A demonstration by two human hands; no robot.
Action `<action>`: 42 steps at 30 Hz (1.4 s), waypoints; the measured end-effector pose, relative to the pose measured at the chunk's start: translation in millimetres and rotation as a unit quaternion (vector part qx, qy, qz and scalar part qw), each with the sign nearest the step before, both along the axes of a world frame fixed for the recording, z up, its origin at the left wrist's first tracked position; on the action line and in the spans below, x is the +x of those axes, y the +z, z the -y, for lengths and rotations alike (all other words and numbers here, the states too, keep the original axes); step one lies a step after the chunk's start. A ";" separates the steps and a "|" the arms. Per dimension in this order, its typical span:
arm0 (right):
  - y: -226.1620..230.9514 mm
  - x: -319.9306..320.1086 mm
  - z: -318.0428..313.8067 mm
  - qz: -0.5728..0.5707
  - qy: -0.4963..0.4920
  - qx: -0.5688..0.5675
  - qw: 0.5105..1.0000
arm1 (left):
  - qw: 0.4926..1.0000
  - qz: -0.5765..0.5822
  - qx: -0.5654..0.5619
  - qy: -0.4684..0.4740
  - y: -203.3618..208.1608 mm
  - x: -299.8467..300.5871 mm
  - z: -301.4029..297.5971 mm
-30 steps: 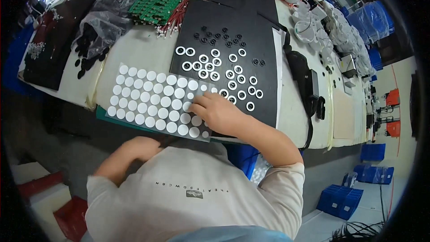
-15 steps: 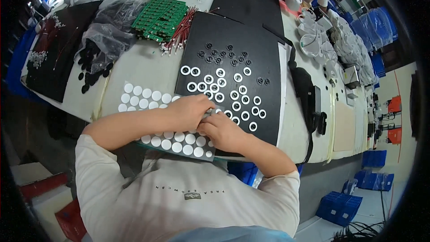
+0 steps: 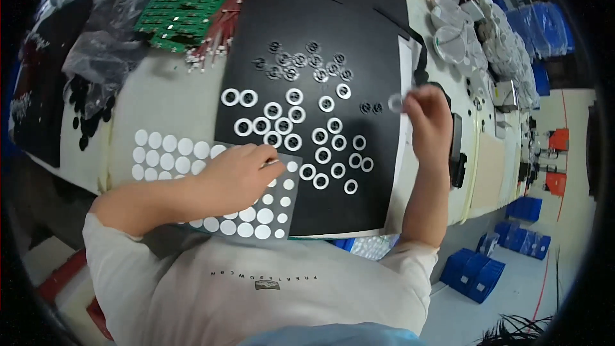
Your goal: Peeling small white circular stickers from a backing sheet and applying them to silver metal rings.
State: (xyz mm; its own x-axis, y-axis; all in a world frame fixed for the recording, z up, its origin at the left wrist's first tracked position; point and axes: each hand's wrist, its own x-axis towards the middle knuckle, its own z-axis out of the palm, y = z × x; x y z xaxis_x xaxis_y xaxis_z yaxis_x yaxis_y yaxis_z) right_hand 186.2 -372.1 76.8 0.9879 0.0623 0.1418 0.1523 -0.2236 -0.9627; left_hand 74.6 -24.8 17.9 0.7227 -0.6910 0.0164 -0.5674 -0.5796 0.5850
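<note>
My left hand (image 3: 240,176) rests over a clear sheet of round white stickers (image 3: 263,232), its thumb and fingers pinched together. A sliver of white shows at the fingertips, too small to name. Raised near the right edge of the black board (image 3: 359,211), my right hand (image 3: 428,115) pinches a pale, blurred ring (image 3: 396,103). White rings with black centres (image 3: 319,136) lie scattered over the middle of the board. Beyond them sits a group of bare black round parts (image 3: 299,60), and two more black parts (image 3: 371,108) lie close to my right hand.
Green circuit boards (image 3: 182,9) and red wires with white plugs (image 3: 221,29) are stacked at the far left, beside a grey plastic bag (image 3: 106,51) and black discs (image 3: 82,106). White cup-like housings (image 3: 451,43) crowd the right. A black strap-like item (image 3: 442,99) lies right of the board.
My right hand has left the sticker sheet and moved right and away, carrying the pale ring. My left hand stays at the sheet. The whole view has shifted.
</note>
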 end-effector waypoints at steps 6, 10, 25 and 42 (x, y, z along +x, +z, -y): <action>-37.6 52.8 9.2 -0.133 0.014 -0.109 0.985 | 0.992 -0.002 0.116 -0.047 51.2 -6.3 4.9; -35.9 44.4 4.3 -0.209 0.070 -0.060 0.974 | 0.991 0.100 0.085 -0.025 48.5 8.5 20.7; -54.9 42.7 -0.5 -0.106 0.079 -0.227 0.965 | 0.996 0.052 0.067 -0.004 16.1 -16.5 -4.3; -72.2 55.1 19.7 -0.071 0.130 -0.199 0.969 | 0.949 0.316 -0.007 0.024 -9.4 102.2 147.5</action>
State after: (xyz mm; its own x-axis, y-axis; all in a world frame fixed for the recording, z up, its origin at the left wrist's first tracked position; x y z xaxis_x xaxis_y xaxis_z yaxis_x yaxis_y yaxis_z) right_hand 241.3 -391.8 4.6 0.9393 0.3336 -0.0803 0.1264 -0.5539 -0.8229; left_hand 176.8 -172.3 8.5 0.5968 -0.6536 0.4656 -0.7800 -0.6087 0.1453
